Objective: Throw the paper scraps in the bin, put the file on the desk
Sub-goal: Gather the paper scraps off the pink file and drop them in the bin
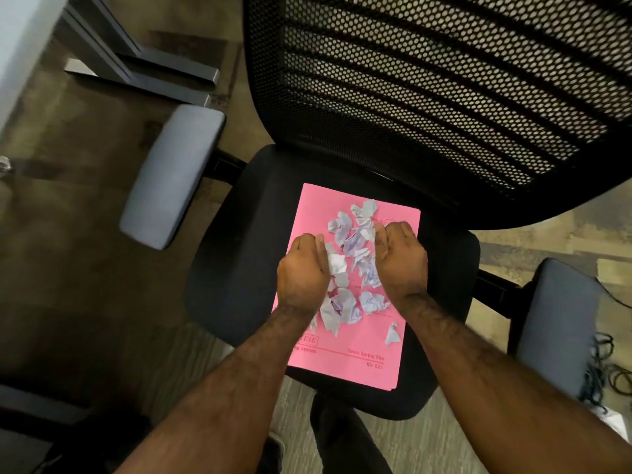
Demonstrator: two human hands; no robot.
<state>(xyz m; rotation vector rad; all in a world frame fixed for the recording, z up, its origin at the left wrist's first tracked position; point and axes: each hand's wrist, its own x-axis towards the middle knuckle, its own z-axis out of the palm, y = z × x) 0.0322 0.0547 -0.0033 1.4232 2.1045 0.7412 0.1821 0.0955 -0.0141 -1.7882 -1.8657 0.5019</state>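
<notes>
Head view, looking down on an office chair. A pink file (345,350) lies flat on the black chair seat (236,268), its far edge toward the mesh backrest (444,80) and its near edge close to the seat's front edge. Red print along the file's near edge reads in part "Spring File" and "No 621"; a boxed word at the near left corner ends in "LUXE", the rest hidden by the left forearm. Crumpled white paper scraps (352,241) are heaped down the middle of the file, with one small scrap (392,333) apart near its right edge. The left hand (302,271) and right hand (400,258) flank the heap, backs to the camera, fingers curled inward against the scraps on either side; whether either grip has closed on any paper cannot be told from this angle. Grey padded armrests stand to the left (171,176) and right (554,326) of the seat. Dark cables (612,367) lie on the wood-patterned floor (68,268) at the right.
</notes>
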